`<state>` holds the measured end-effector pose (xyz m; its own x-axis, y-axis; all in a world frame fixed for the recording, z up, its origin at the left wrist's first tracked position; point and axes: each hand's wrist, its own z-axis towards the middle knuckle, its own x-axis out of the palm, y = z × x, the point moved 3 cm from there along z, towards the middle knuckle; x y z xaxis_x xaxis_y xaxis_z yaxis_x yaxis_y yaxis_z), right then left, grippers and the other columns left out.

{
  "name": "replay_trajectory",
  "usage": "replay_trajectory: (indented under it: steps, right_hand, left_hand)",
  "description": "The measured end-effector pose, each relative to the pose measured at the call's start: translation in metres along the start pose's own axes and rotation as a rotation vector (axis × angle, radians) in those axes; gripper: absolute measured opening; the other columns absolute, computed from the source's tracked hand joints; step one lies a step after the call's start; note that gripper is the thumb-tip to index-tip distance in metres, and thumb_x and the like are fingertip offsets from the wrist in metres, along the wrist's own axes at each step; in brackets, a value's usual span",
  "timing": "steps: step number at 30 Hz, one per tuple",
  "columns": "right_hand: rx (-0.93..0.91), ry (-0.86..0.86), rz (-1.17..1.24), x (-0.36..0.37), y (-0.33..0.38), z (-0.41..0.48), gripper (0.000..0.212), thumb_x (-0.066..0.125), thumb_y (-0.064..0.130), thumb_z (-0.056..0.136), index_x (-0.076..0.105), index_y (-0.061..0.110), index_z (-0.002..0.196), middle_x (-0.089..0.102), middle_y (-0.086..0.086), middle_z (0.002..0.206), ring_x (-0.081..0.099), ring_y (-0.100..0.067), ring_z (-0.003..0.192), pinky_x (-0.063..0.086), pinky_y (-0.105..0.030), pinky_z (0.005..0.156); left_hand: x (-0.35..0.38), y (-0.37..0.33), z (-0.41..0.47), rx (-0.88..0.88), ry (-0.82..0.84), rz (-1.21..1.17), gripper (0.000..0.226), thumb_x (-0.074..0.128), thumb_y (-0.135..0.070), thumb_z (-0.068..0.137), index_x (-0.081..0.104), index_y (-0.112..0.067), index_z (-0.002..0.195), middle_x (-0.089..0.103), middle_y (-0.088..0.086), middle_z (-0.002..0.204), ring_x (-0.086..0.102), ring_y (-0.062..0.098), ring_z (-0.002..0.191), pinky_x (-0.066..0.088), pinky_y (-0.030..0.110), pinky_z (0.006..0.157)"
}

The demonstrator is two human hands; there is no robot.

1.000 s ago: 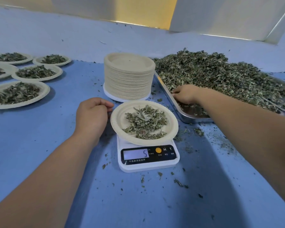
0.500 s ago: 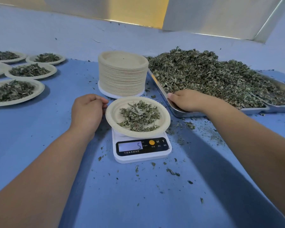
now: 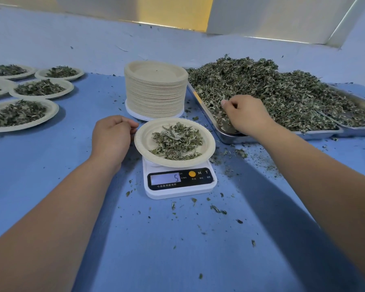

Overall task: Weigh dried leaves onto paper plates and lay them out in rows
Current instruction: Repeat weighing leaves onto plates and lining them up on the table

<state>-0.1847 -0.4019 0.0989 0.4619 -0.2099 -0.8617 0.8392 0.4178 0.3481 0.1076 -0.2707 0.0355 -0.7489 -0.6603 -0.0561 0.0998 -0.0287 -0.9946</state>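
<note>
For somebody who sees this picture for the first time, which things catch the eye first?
The big heap of dried leaves in the metal tray at the right strikes first, with the right hand reaching into it. In the centre, a paper plate of leaves sits on a white scale showing 5, behind it a tall stack of empty plates.

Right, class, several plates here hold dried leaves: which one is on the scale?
The plate beside the left hand. It alone sits on the white scale; the other filled plates lie on the blue table, far left.
</note>
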Motion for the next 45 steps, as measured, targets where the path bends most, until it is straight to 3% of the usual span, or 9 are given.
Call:
replay_trajectory:
  steps: [10, 15, 23, 27, 32, 35, 38, 42, 45]
  right_hand:
    - [0.025, -0.039, -0.021, 0.005, -0.007, 0.01, 0.054, 0.059, 0.071, 0.087, 0.06, 0.019, 0.078, 0.062, 0.0, 0.063, 0.058, -0.015, 0.057, 0.043, -0.029, 0.049]
    - [0.025, 0.02, 0.066, 0.004, -0.011, 0.015, 0.043, 0.079, 0.061, 0.076, 0.067, 0.022, 0.091, 0.065, 0.008, 0.082, 0.062, -0.006, 0.073, 0.041, -0.019, 0.053]
    - [-0.041, -0.145, -0.157, -0.004, -0.003, 0.012, 0.059, 0.041, 0.072, 0.096, 0.052, 0.021, 0.069, 0.058, 0.001, 0.056, 0.058, -0.015, 0.05, 0.038, -0.025, 0.045]
    - [0.029, 0.037, -0.117, 0.003, -0.006, 0.017, 0.066, 0.039, 0.075, 0.094, 0.047, 0.016, 0.066, 0.054, -0.001, 0.056, 0.053, -0.019, 0.05, 0.04, -0.027, 0.05]
    - [0.418, 0.252, 0.392, 0.007, -0.009, 0.019, 0.03, 0.071, 0.045, 0.082, 0.061, 0.017, 0.083, 0.061, -0.007, 0.077, 0.059, -0.025, 0.068, 0.053, -0.034, 0.069]
    - [0.584, 0.309, 0.738, 0.007, -0.006, 0.014, 0.034, 0.064, 0.018, 0.075, 0.066, 0.007, 0.107, 0.067, -0.011, 0.093, 0.066, -0.027, 0.075, 0.06, -0.037, 0.073]
    - [0.566, 0.318, 0.845, 0.007, -0.002, 0.012, 0.033, 0.052, -0.001, 0.084, 0.068, -0.001, 0.113, 0.065, -0.017, 0.101, 0.062, -0.027, 0.081, 0.054, -0.027, 0.053]
    - [0.521, 0.235, 0.886, 0.002, -0.006, 0.015, 0.01, 0.057, 0.003, 0.098, 0.063, -0.003, 0.103, 0.07, -0.024, 0.105, 0.075, -0.03, 0.089, 0.063, -0.04, 0.08]
    - [0.412, 0.152, 0.785, -0.002, -0.006, 0.014, 0.01, 0.059, 0.007, 0.1, 0.062, -0.002, 0.096, 0.068, -0.027, 0.104, 0.077, -0.031, 0.081, 0.064, -0.044, 0.068]
  left_hand:
    - [0.0, 0.0, 0.0, -0.002, 0.008, 0.004, 0.033, 0.045, -0.004, 0.082, 0.077, -0.012, 0.08, 0.076, 0.009, 0.085, 0.068, 0.02, 0.076, 0.056, 0.035, 0.071]
    - [0.0, 0.001, 0.001, -0.005, 0.009, 0.008, 0.032, 0.045, -0.005, 0.082, 0.076, -0.014, 0.08, 0.076, 0.009, 0.085, 0.069, 0.021, 0.076, 0.059, 0.037, 0.075]
    - [0.0, 0.001, 0.001, -0.001, 0.02, 0.006, 0.033, 0.044, -0.008, 0.078, 0.076, -0.015, 0.079, 0.075, 0.007, 0.083, 0.067, 0.02, 0.074, 0.055, 0.035, 0.07]
    - [0.0, 0.001, 0.001, -0.001, 0.015, -0.001, 0.032, 0.045, -0.007, 0.079, 0.076, -0.016, 0.076, 0.074, 0.002, 0.078, 0.066, 0.017, 0.072, 0.055, 0.033, 0.069]
    - [0.001, 0.002, 0.001, -0.004, 0.008, 0.003, 0.033, 0.045, -0.005, 0.08, 0.076, -0.017, 0.075, 0.074, 0.001, 0.078, 0.067, 0.017, 0.073, 0.056, 0.035, 0.071]
    - [0.001, 0.002, 0.002, -0.009, 0.012, 0.005, 0.033, 0.045, -0.007, 0.079, 0.077, -0.017, 0.077, 0.075, 0.003, 0.08, 0.067, 0.018, 0.075, 0.059, 0.037, 0.074]
    - [0.0, 0.002, 0.003, -0.003, 0.013, 0.012, 0.033, 0.045, -0.006, 0.079, 0.076, -0.017, 0.076, 0.075, 0.003, 0.081, 0.068, 0.018, 0.076, 0.059, 0.036, 0.074]
    - [0.001, 0.002, 0.002, -0.002, 0.019, 0.022, 0.033, 0.046, -0.007, 0.078, 0.077, -0.018, 0.075, 0.076, 0.004, 0.082, 0.069, 0.02, 0.079, 0.06, 0.04, 0.079]
    - [0.001, 0.001, 0.002, 0.0, 0.018, 0.021, 0.033, 0.046, -0.007, 0.078, 0.076, -0.019, 0.074, 0.076, 0.003, 0.081, 0.069, 0.019, 0.08, 0.06, 0.041, 0.081]
